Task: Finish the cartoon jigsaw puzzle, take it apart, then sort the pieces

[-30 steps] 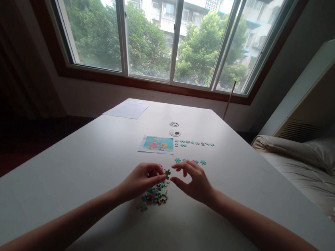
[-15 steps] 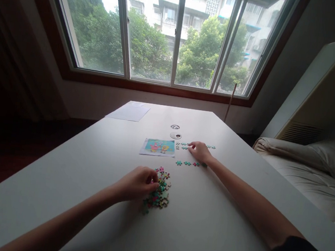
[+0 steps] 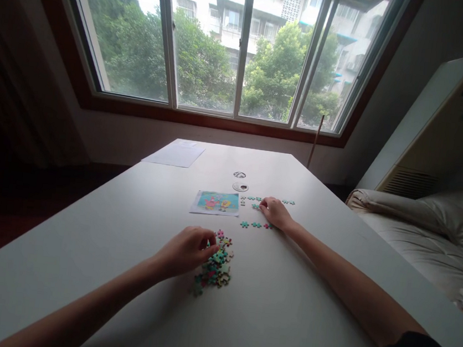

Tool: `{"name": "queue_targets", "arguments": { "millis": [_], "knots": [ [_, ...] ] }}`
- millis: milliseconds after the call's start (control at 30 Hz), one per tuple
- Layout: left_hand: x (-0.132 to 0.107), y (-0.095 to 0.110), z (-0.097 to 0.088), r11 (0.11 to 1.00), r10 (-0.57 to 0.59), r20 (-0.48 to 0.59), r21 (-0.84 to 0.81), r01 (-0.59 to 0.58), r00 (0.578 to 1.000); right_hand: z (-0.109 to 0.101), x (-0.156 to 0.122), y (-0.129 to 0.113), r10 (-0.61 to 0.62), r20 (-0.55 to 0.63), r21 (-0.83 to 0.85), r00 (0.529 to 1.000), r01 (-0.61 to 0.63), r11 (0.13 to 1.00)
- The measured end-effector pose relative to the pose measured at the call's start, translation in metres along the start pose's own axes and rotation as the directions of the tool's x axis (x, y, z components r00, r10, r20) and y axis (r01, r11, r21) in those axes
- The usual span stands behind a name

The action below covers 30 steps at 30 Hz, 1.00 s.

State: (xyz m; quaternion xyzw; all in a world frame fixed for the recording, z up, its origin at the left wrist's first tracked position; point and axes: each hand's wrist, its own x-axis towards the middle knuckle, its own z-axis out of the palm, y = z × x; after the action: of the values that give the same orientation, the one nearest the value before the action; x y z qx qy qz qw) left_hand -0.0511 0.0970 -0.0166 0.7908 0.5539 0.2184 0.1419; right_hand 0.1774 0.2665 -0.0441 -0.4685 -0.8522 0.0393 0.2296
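A heap of small coloured puzzle pieces [image 3: 216,266] lies on the white table [image 3: 134,223]. My left hand [image 3: 186,251] rests at the heap's left edge, fingers curled and pinched among the pieces; what they hold is hidden. My right hand [image 3: 276,212] is stretched far out, fingers curled down over a row of teal pieces [image 3: 253,199]. A second short row of teal pieces [image 3: 254,224] lies just in front of that hand. The colourful reference picture [image 3: 216,202] lies to the left of both rows.
Two small round things [image 3: 239,180] sit beyond the picture. A white sheet of paper [image 3: 175,153] lies at the table's far left. A bed with pale bedding [image 3: 429,229] stands to the right, and a wide window [image 3: 237,46] is behind.
My right hand left the heap and reached out to the far teal rows, then drew in slightly. My left hand stayed at the heap, its fingers sinking into the pieces.
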Motion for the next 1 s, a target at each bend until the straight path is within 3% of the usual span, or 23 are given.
{"name": "queue_targets", "arguments": {
  "millis": [167, 300, 433, 700, 1000],
  "knots": [
    [0.002, 0.004, -0.001, 0.999, 0.017, -0.091, 0.036, -0.014, 0.996, -0.023, -0.031, -0.027, -0.126, -0.012, 0.03, 0.992, 0.126, 0.992],
    [0.002, 0.004, 0.005, 0.998, 0.058, -0.192, 0.05, -0.049, 0.98, -0.039, -0.065, -0.058, -0.389, -0.091, 0.063, 0.917, 0.396, 0.916],
    [-0.003, 0.007, 0.011, 0.985, 0.166, -0.251, 0.08, -0.15, 0.954, -0.043, -0.089, -0.08, -0.493, -0.137, -0.009, 0.859, 0.496, 0.868],
    [-0.007, 0.015, 0.011, 0.951, 0.307, -0.286, 0.118, -0.284, 0.908, -0.04, -0.096, -0.088, -0.504, -0.154, -0.063, 0.85, 0.501, 0.863],
    [-0.003, 0.009, 0.016, 0.952, 0.305, -0.302, 0.103, -0.287, 0.903, -0.026, -0.096, -0.074, -0.357, -0.22, 0.228, 0.908, 0.403, 0.886]
  ]
}}
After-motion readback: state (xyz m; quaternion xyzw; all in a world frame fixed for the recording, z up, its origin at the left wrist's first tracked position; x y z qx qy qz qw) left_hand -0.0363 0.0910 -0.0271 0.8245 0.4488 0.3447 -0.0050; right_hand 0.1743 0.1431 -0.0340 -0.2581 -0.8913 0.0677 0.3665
